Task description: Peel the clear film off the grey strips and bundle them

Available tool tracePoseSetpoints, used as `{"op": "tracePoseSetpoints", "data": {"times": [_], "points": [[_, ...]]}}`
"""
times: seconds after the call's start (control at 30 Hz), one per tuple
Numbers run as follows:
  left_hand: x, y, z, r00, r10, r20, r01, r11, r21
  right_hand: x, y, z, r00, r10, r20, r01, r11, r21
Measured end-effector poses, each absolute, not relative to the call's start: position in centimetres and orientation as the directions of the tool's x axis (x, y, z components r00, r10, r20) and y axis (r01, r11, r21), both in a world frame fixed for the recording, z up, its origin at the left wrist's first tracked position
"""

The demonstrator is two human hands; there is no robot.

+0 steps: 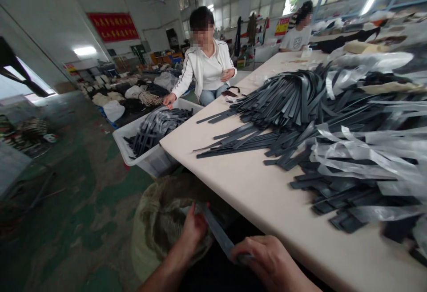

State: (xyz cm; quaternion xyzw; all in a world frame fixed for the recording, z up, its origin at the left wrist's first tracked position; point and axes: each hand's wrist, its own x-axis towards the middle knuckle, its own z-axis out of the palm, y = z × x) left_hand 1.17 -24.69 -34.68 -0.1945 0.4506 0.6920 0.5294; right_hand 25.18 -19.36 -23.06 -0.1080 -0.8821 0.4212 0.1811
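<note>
Between my hands runs a dark grey flat strip (216, 229), held slantwise over my lap near the table edge. My left hand (195, 225) pinches its far end, above the mouth of a greenish woven sack (147, 234). The near end is in the closed fingers of my right hand (258, 256), where the strip seems to fold or loop under the fingers. To the right, many similar dark strips (283, 100) lie heaped on the pale table (233, 180), with translucent plastic film strips (360, 149) over part of the pile.
A white plastic bin (147, 163) full of dark strips stands past the table corner. A co-worker in a white jacket (207, 65) sits behind it, one hand (169, 100) over the bin. Another person (296, 34) sits at the table's far side. Piled bundles (133, 94) cover the floor beyond.
</note>
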Motion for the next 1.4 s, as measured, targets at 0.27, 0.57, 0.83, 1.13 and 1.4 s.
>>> {"op": "tracePoseSetpoints", "data": {"times": [0.27, 0.57, 0.83, 1.13, 1.4], "points": [[-8.8, -25.6, -32.2, -0.801, 0.26, -0.54, -0.599, -0.351, 0.72, 27.1, -19.8, -25.4, -0.934, 0.355, -0.045, 0.201, 0.417, -0.886], [-3.0, -25.5, -23.7, -0.793, 0.609, -0.008, -0.25, -0.313, 0.916, 26.0, -18.5, -22.2, -0.924, 0.381, 0.026, 0.086, 0.273, -0.958], [5.2, -24.9, -25.6, -0.209, 0.951, -0.229, -0.288, 0.164, 0.943, 26.3, -12.5, -18.2, -0.705, 0.66, 0.259, -0.191, 0.175, -0.966], [8.0, -24.8, -24.3, 0.064, 0.969, -0.238, -0.026, 0.24, 0.97, 27.4, -12.0, -17.1, -0.493, 0.805, 0.331, -0.358, 0.158, -0.92], [7.6, -23.4, -22.2, 0.185, 0.978, -0.095, -0.023, 0.101, 0.995, 27.8, -14.0, -14.7, -0.544, 0.693, 0.474, -0.225, 0.424, -0.878]]}}
